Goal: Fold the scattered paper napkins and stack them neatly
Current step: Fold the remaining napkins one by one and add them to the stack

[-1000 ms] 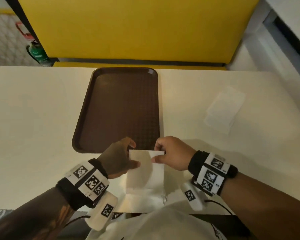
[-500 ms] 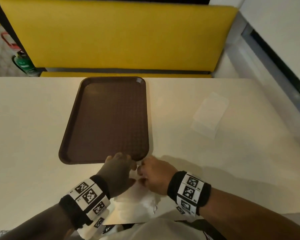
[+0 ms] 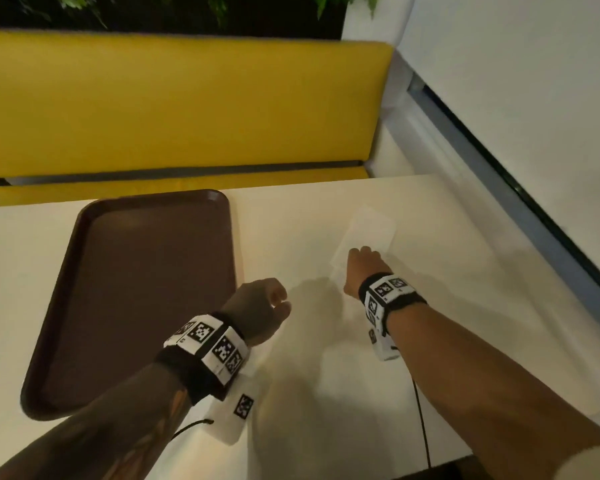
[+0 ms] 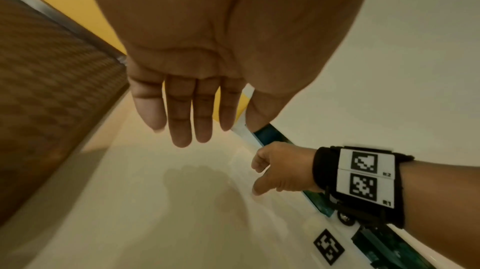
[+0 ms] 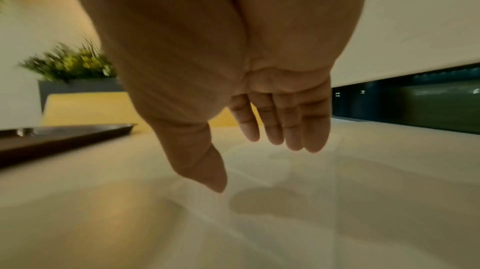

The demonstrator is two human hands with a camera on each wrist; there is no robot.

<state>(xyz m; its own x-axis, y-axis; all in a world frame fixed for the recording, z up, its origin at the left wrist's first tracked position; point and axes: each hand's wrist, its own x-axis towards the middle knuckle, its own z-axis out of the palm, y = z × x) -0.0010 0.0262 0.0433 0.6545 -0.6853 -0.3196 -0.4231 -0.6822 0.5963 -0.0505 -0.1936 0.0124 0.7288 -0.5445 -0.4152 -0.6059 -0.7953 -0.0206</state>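
A person's right hand [image 3: 362,268] reaches over a white napkin [image 3: 369,233] lying flat on the table [image 3: 465,306], right of a brown tray [image 3: 136,289]. Its fingers [image 5: 285,125] hang loose and apart, holding nothing. The napkin's long axis runs away from the person. The left hand [image 3: 260,306], also empty and relaxed, sits farther back.

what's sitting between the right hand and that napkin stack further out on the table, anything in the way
Nothing visible. The right hand is open, fingers extended, and already at the near edge of the napkin stack; only bare table surrounds them. The brown tray lies well off to the left, and the left hand hangs back beside it, holding nothing.
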